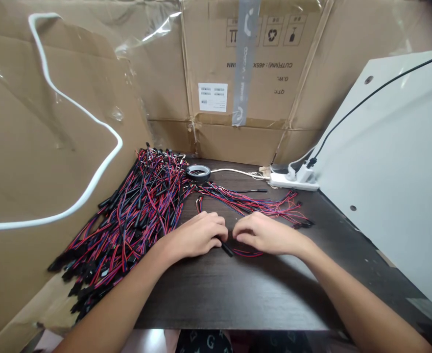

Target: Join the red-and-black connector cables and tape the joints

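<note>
Over the middle of the dark table, my left hand [204, 234] is closed around a wire harness, and its black sleeve [227, 249] pokes out below the fingers. My right hand [265, 234] is just to the right, fingers curled and thumb drawn in. Whatever its fingertips hold is hidden. Thin red and blue wires [247, 254] curve out under that hand. Behind my left hand, a short wire end [199, 203] stands up from the table. More red and blue harnesses [252, 200] lie spread out behind both hands.
A large heap of harnesses [146, 196] covers the table's left side. A roll of black tape [198, 172] sits at the back. At the back right is a white power strip [293, 181] with plugs. Cardboard [238, 142] and a white panel [392, 162] wall the table in.
</note>
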The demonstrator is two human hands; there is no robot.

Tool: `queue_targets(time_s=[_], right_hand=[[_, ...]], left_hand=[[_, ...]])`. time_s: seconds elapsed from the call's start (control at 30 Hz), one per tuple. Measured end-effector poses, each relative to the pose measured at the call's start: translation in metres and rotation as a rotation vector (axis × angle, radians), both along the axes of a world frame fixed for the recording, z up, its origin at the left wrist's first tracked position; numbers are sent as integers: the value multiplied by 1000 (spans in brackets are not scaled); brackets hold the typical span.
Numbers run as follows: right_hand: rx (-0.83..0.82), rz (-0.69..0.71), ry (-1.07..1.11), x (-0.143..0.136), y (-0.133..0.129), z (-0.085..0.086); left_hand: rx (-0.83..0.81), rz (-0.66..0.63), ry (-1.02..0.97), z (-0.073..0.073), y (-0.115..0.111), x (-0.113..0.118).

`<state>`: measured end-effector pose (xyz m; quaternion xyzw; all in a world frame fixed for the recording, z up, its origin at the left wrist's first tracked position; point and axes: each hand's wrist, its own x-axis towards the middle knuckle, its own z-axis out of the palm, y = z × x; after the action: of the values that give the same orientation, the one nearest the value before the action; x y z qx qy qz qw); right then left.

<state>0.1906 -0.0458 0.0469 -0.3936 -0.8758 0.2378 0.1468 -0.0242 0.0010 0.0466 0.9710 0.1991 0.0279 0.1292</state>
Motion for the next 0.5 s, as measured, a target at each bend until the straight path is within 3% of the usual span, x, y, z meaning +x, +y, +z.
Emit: queue_targets(time_s=[0.3,0.5], right_hand=[[-259,-5,-129,45,6,16],[-222,-54,-201,62,10,6]], left_hand=[[-2,49,-7,5,0,-4],[-15,87,10,5,2,-3]])
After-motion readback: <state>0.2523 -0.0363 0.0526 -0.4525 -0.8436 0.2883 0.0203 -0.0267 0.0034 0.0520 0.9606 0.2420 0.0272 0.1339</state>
